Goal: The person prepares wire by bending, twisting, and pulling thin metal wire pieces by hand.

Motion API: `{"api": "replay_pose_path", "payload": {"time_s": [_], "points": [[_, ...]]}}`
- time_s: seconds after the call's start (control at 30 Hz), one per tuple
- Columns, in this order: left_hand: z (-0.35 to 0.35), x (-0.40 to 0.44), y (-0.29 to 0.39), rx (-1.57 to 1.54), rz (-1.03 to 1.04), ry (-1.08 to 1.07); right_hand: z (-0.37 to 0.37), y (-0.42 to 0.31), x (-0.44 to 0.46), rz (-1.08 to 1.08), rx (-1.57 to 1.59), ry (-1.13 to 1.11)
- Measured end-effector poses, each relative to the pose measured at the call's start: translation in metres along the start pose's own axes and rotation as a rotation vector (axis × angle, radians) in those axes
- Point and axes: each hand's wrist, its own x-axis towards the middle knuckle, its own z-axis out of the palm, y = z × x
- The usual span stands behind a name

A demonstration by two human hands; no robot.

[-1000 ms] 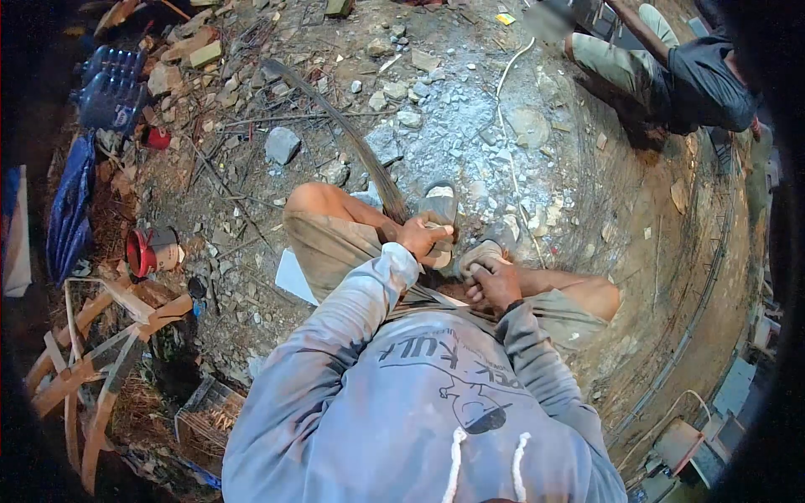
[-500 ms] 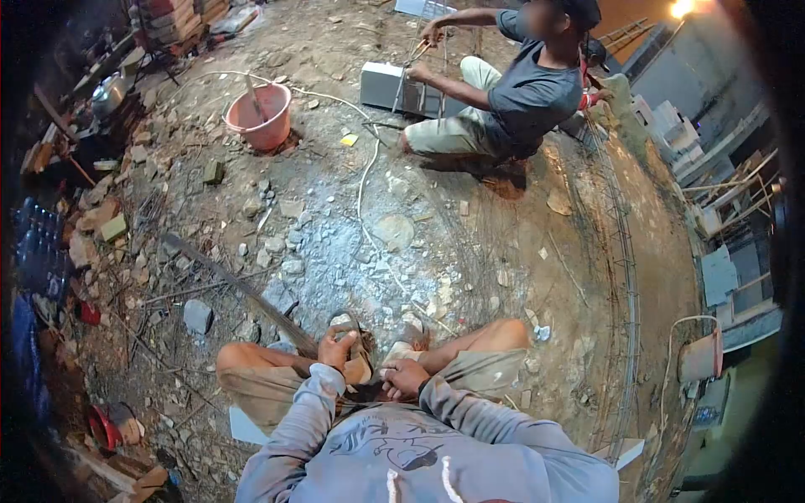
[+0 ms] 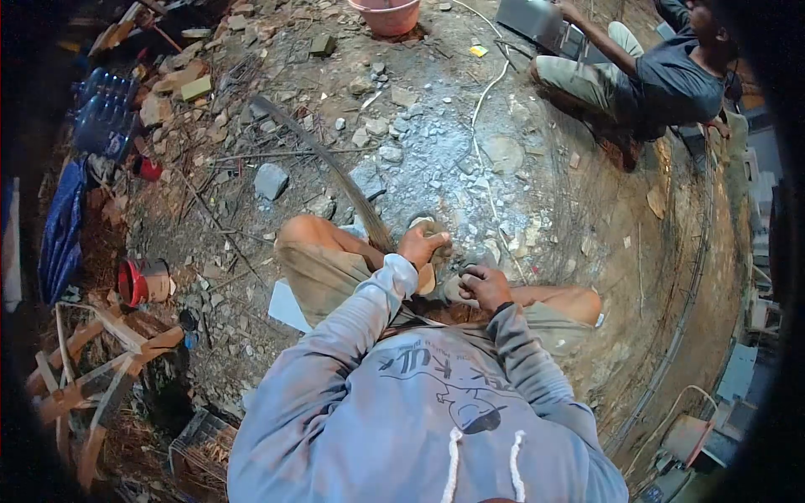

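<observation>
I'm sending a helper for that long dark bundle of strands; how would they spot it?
Find the person in the printed top, then their left hand. The bundle starts beside that hand and stretches away, passing right of a pale grey stone. It is dark, gently curved and much thicker than the thin sticks around it.

Rubble-strewn dirt ground [image 3: 608, 260] bears pale dust [image 3: 440, 138], a wooden frame [image 3: 158, 342] standing at left.

the dirt ground [image 3: 608, 251] bears a grey stone [image 3: 270, 181], white cable [image 3: 475, 130], pink bucket [image 3: 389, 20] and yellow scrap [image 3: 479, 51].
</observation>
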Motion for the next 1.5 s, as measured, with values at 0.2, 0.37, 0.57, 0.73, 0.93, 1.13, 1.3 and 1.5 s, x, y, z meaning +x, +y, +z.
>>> {"api": "replay_pose_path", "payload": {"time_s": [0.2, 0.37, 0.57, 0.73, 0.93, 1.13, 1.3, 1.5], "points": [[0.006, -0.003, 0.003, 0.076, -0.004, -0.043, 0.005, -0.029, -0.015, 0.066, 0.17, -0.035], [0.014, -0.01, 0.009, 0.187, 0.028, 0.029, 0.005, -0.002, -0.005, -0.024, 0.097, -0.053], [0.017, -0.006, 0.009, -0.121, -0.025, -0.031, 0.005, -0.014, -0.004, 0.023, 0.102, -0.007], [0.017, -0.007, 0.02, 0.22, 0.039, -0.011, -0.006, 0.0, 0.002, -0.124, -0.101, 0.015], [0.034, -0.014, 0.016, -0.078, -0.134, 0.007, -0.041, -0.003, -0.025, -0.461, -0.597, 0.065], [0.051, 0.008, 0.011, -0.291, -0.291, -0.007, -0.114, -0.038, -0.101, -0.228, -0.298, 0.155], [0.142, -0.031, 0.067, -0.28, -0.337, -0.251, -0.19, -0.057, -0.181, -0.427, -0.202, 0.414], [0.24, -0.053, 0.122, 0.07, 0.13, -0.557, -0.25, -0.026, -0.216, -0.514, -0.121, 0.653]]}}
